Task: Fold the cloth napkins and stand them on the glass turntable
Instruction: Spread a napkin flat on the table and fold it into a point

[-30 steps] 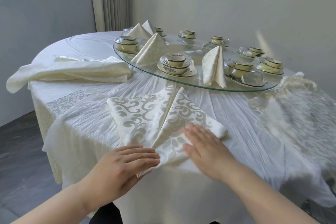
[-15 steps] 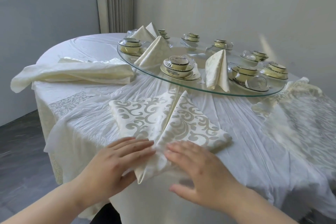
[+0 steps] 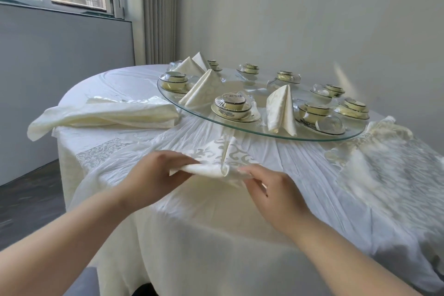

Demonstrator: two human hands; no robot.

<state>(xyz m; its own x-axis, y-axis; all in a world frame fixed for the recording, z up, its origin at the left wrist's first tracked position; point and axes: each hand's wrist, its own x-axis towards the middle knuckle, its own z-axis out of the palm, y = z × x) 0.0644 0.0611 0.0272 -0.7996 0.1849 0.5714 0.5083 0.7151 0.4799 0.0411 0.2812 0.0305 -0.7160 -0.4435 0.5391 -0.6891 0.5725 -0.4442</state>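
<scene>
Patterned napkin [image 3: 223, 156] is being held at the near side of the table, on the white tablecloth [image 3: 216, 211], just short of the glass turntable [image 3: 312, 139] and not on it. Its left edge is pinched by the left hand [image 3: 153, 175], fingers on top and thumb beneath. Its right edge is gripped by the right hand [image 3: 274, 190], fingertips curled over the fold and thumb tucked below. The near edge is held up off the tablecloth, and a centre crease can be seen running away toward the turntable. Whether the far tip rests on the tablecloth cannot be told.

Up on the glass, folded napkins [image 3: 281, 113] are seen standing upright: one at the front edge, one further left, and two more side by side at the far left. Cream bowls on saucers [image 3: 234, 107] are spaced around the glass between them, several under clear wrap.

Off to the left, a heap of plain cream cloths [image 3: 103, 115] is laid along the table. On the right, a crumpled cloth [image 3: 384, 132] is seen beside the turntable's rim, too blurred for detail.
</scene>
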